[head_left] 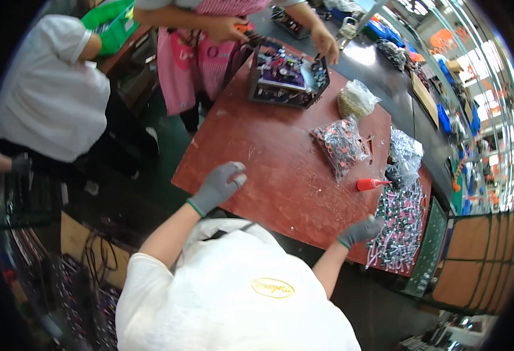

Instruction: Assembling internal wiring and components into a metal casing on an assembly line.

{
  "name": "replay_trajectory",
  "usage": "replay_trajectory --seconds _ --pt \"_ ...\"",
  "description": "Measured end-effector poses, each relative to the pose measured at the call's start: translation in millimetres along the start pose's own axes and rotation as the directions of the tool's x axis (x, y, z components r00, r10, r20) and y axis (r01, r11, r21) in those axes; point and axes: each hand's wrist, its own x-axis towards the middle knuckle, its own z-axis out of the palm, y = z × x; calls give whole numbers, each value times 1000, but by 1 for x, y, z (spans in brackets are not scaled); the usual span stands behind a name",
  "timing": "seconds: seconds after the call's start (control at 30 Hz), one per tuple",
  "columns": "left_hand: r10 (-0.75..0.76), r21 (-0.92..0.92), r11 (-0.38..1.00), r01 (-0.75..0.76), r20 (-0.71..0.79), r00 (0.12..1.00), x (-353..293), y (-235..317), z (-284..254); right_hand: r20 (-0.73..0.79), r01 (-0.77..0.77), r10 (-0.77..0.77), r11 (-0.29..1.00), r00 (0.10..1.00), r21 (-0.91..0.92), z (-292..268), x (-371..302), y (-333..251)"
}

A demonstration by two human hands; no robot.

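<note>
My left hand [219, 186], in a grey glove with bare fingertips, rests over the near left edge of the reddish-brown tabletop [257, 158]. Its fingers are loosely bent and apart, with nothing visible in them. My right hand [361, 231], gloved alike, is by the right side, its fingers reaching to the edge of a spread pile of small white and dark cable-like parts [398, 228]. No held thing shows in it. Just above that hand lies a red bottle [367, 184] with a thin nozzle. Beyond it is a clear bag of orange and dark ring-like parts [341, 145].
At the far edge, a co-worker in a pink apron [201, 64] handles a black open box with electronics [289, 76], an orange-handled tool in one hand. Another bag [356, 100] holds yellowish small parts. A person in white [52, 88] is at the left. Brown boards [473, 257] stand right.
</note>
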Motion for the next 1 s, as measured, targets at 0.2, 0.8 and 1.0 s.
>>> replay_trajectory --seconds 0.2,0.8,1.0 --pt "-169 83 974 210 -348 922 -63 -20 -26 706 -385 -54 807 706 447 97 -30 -78" --pt "-350 54 822 567 -738 578 -200 60 98 934 -102 -358 928 11 357 151 -88 -81" --pt "-336 58 804 591 -776 534 -219 71 118 769 404 -629 736 111 544 146 -89 -81"
